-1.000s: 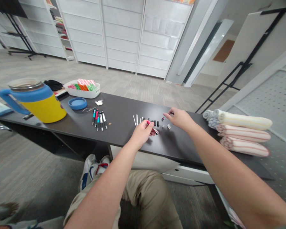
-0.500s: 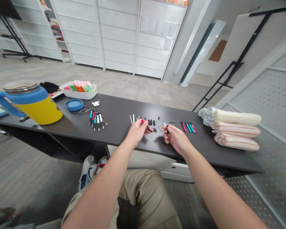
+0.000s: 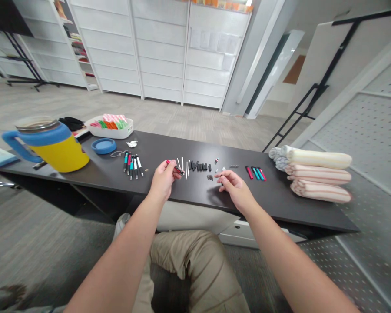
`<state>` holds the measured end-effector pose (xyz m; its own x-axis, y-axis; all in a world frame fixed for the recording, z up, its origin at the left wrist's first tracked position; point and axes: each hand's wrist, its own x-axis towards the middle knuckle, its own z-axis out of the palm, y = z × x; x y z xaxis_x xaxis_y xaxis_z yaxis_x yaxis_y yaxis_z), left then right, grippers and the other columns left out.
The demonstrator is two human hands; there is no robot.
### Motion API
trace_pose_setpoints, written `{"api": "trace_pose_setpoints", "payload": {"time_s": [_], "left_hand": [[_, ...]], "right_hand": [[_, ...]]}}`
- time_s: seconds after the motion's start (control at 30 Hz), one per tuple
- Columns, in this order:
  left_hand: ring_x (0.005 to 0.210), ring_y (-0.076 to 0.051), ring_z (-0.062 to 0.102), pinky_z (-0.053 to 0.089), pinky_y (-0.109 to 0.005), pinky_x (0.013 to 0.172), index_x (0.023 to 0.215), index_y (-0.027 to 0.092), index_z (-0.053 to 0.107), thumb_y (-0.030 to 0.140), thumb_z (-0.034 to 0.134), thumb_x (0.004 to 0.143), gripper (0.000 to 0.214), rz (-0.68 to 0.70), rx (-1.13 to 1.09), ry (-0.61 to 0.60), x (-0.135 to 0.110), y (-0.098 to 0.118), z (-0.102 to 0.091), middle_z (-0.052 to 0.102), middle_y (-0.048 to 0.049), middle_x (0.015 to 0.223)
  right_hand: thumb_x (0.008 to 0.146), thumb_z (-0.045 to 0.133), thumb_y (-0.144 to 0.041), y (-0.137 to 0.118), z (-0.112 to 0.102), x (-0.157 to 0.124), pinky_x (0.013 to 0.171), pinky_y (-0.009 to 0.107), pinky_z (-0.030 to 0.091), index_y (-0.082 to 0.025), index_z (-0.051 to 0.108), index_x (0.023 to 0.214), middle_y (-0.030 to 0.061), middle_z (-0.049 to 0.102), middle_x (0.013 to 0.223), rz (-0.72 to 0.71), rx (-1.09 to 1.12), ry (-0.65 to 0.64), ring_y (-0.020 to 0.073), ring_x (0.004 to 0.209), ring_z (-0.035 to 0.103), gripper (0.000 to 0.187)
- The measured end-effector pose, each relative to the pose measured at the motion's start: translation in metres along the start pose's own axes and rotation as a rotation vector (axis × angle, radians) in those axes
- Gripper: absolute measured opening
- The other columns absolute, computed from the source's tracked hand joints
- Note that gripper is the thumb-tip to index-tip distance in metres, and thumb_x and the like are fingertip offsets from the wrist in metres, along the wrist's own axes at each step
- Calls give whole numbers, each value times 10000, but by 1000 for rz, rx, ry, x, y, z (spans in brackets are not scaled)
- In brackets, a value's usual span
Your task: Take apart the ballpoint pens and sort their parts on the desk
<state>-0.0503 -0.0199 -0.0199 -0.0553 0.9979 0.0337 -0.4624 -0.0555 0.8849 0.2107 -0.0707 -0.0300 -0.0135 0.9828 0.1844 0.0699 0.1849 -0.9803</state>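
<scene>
The left hand pinches a red pen over the table, beside white refills. The right hand, fingers curled nearly together, hovers near black grips; whether it grasps anything, I cannot tell.

The head camera looks forward and down from above the lap. It faces across the desk, near the left hand and right hand at mid-view, and reaches out to the floor and white cabinets beyond.
</scene>
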Motion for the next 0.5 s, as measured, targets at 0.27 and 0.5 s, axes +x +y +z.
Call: {"api": "trace_pose_setpoints", "payload": {"time_s": [0.27, 0.5], "left_hand": [[536, -104, 606, 468, -203, 540, 883, 181, 574, 467, 788, 826, 362, -19, -23, -7, -3, 1, -6, 664, -6, 691], [520, -95, 580, 466, -205, 540, 884, 179, 582, 444, 766, 844, 325, -36, -24, -43, 2, -1, -7, 673, -12, 688]], "right_hand": [[953, 594, -542, -6, 30, 13, 702, 327, 495, -242, 707, 1013, 43, 724, 919, -135, -425, 76, 195, 745, 615, 326], [966, 600, -431, -24, 52, 68, 795, 349, 492, -240, 719, 1057, 57, 739, 941, -363, -816, 24, 212, 797, 632, 242]]}}
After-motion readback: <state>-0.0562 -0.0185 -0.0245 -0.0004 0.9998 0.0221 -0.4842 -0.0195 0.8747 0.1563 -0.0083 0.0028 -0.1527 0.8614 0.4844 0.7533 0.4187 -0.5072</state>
